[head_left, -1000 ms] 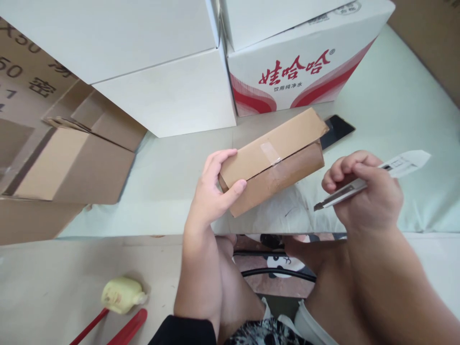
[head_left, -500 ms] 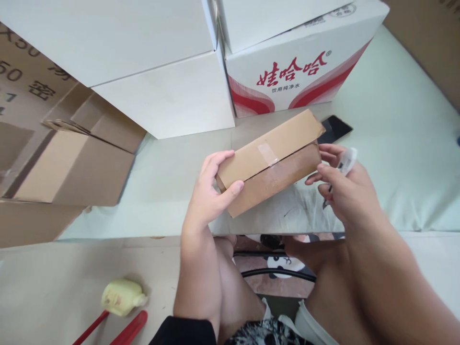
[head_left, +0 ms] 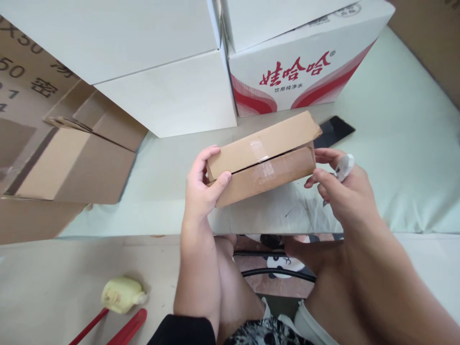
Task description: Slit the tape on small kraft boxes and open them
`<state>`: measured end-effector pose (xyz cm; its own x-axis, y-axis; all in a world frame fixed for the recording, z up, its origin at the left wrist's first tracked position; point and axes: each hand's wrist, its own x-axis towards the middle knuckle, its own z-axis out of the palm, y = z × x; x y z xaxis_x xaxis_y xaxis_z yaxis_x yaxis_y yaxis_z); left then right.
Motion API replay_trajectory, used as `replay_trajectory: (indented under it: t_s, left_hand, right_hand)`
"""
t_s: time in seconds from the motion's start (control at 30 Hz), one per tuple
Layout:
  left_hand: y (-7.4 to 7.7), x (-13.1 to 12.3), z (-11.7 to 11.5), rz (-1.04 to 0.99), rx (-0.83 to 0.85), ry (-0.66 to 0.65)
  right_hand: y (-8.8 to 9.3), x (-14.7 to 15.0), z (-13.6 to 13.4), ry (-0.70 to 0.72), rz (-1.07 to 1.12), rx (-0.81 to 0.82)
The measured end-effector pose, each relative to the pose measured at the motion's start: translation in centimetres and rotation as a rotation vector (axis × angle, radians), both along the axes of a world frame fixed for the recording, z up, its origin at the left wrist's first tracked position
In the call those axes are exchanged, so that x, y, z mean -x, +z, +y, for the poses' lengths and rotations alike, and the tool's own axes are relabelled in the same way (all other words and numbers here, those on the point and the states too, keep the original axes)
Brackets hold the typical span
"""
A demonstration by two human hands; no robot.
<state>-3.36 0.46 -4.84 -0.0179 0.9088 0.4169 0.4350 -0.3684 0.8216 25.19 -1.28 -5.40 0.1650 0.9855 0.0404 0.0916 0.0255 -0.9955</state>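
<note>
A small brown cardboard box [head_left: 247, 186] is tilted in front of me, with a strip of clear tape across its long seam. My left hand [head_left: 201, 194] is closed around its left end, thumb on the near face. At the right end, fingertips of my right hand [head_left: 347, 194] touch the box. That same hand keeps a white-handled utility knife [head_left: 344, 166] tucked between its fingers, its lower part mostly hidden. The seam gapes a little towards the right. Behind the box's right end lies a flat black object [head_left: 336, 130], perhaps a phone.
White cartons [head_left: 168, 96] and a red-and-white carton [head_left: 305, 81] stand behind on the pale green table cover [head_left: 406, 158]. Brown cartons [head_left: 97, 167] are stacked at left. On the floor lie a yellow bottle [head_left: 120, 293] and red handles [head_left: 129, 326].
The box has shifted a little left and turned, its left end rising and its seam gaping slightly wider. Both hands have moved with it, the knife still in my right.
</note>
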Motion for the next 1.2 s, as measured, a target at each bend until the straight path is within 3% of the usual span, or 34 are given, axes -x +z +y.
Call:
replay_trajectory:
  t_s: [0.33, 0.57, 0.8, 1.2]
  left_hand:
    - [0.37, 0.22, -0.37, -0.066, 0.033, -0.010]
    - [0.44, 0.14, -0.14, -0.121, 0.025, -0.013]
    - [0.52, -0.21, -0.21, -0.045, 0.110, -0.018]
    - [0.67, -0.48, -0.07, -0.240, 0.154, -0.018]
  right_hand:
    - [-0.57, -0.25, -0.04, 0.044, -0.089, -0.106]
    - [-0.61, -0.10, -0.19, 0.043, -0.073, -0.080]
    - [-1.04, -0.16, -0.02, -0.054, 0.003, -0.046]
    - [-0.39, 0.02, -0.09, -0.140, 0.193, 0.094]
